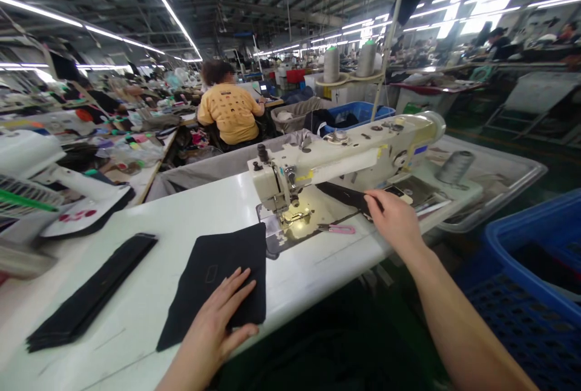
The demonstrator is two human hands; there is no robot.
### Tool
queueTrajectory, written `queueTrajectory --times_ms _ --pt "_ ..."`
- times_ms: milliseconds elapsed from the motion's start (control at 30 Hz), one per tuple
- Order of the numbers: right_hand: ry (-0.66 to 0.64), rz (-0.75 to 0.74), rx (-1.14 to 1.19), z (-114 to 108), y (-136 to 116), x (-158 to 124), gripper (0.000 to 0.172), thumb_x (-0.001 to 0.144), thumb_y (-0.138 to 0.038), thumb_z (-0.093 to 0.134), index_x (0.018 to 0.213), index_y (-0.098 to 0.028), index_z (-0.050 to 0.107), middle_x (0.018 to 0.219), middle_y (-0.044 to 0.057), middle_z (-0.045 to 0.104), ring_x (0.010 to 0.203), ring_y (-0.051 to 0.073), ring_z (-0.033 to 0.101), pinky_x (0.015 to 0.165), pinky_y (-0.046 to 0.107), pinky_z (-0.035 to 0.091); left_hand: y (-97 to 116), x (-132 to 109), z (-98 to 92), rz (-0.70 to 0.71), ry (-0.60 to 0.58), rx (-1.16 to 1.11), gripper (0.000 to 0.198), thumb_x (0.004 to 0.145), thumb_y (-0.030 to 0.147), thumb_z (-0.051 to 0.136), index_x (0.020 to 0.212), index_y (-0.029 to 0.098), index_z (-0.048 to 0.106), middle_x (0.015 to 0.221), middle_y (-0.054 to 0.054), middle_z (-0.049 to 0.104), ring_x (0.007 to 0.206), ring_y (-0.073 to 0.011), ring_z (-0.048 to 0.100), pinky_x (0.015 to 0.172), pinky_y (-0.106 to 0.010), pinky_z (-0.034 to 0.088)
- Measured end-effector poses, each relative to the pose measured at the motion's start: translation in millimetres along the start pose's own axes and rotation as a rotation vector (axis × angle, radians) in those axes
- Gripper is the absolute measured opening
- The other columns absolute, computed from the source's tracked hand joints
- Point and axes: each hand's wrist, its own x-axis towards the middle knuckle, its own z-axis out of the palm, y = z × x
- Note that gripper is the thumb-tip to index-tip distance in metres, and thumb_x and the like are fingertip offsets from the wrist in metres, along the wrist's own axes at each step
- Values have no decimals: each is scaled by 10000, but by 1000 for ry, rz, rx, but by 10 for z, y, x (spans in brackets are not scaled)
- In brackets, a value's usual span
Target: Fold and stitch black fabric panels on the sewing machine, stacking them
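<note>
My left hand (222,312) lies with fingers spread on a black fabric panel (204,270), which bears a small stitched rectangle. To the right, my right hand (393,215) pinches the near end of a black fabric piece (345,195) that lies under the arm of the sewing machine (336,155). Between the hands, the lit needle plate (297,218) shows no cloth under the needle. Pink thread snips (336,229) rest on the table close to the plate. At the left, a folded stack of black fabric strips (93,288) lies apart from both hands.
A grey thread cone (455,167) stands behind the machine's right end. Blue baskets (508,239) sit at the lower right. A white fan (31,161) is at the left. Ahead, a person in a yellow shirt (231,112) sits facing away.
</note>
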Motion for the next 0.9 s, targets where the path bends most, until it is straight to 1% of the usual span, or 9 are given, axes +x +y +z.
queueTrajectory --times_ms 133,267,333,433,533,633,733,833,900 --pt "-141 106 170 -355 -86 -29 287 946 -404 506 972 -236 737 974 33 768 852 230 713 741 322 529 127 107 -104 -193 2 -171 496 926 570 578 1330 291 655 1436 -69 597 1364 -306 524 1132 -506 435" --pt "-194 51 266 -564 -336 -182 317 958 -491 530 926 -263 748 945 5 777 831 215 732 721 292 565 593 352 -392 -551 -16 -642 434 962 544 519 1198 249 733 1290 -101 693 1226 -294 637 1105 -496 480" --pt "-172 -89 270 -562 -529 -303 314 970 -509 541 935 -271 743 925 -2 777 803 207 739 699 278 574 889 471 -506 -721 -38 -1025 468 961 550 523 1196 200 725 1188 -137 728 1122 -287 683 1024 -477 539" --pt "-177 -434 363 -436 -861 -500 254 1011 -422 527 1028 -255 717 924 4 774 768 181 738 728 260 578 1236 603 -523 -787 -43 -1668 689 878 594 652 1434 206 536 1350 -180 632 1185 -315 643 911 -462 575" --pt "-193 -801 471 -266 -1203 -682 248 1047 -273 455 1064 -219 697 919 14 776 764 154 737 732 240 570 1422 650 -409 -867 80 -1919 700 782 578 772 1347 203 598 1305 -157 649 1178 -308 636 931 -437 541" --pt "-199 -958 491 -145 -1439 -794 283 1066 -325 434 1070 -191 683 908 23 779 758 151 740 687 235 574 1463 626 -308 -1018 357 -1900 520 766 466 803 1166 156 684 1069 -102 729 1071 -272 670 1015 -418 479" --pt "-210 -970 507 -68 -1458 -810 348 1059 -435 445 1126 -171 662 955 42 778 800 158 745 705 230 585 1251 519 -349 -1098 603 -1719 442 819 394 718 1194 164 665 1077 -93 734 1104 -289 659 1047 -445 463" --pt "-201 -908 503 1 -1307 -781 311 1058 -396 459 1134 -167 655 975 52 774 830 165 746 753 235 587 712 304 -607 -1102 786 -1163 424 886 365 602 1263 173 632 1220 -105 699 1228 -300 601 1105 -469 428" --pt "-205 -891 498 48 -1197 -773 302 1060 -378 452 1133 -171 659 981 49 772 840 167 746 767 237 586 233 135 -879 -1049 762 -623 417 916 317 526 1286 151 623 1299 -123 663 1271 -297 570 1158 -486 376"
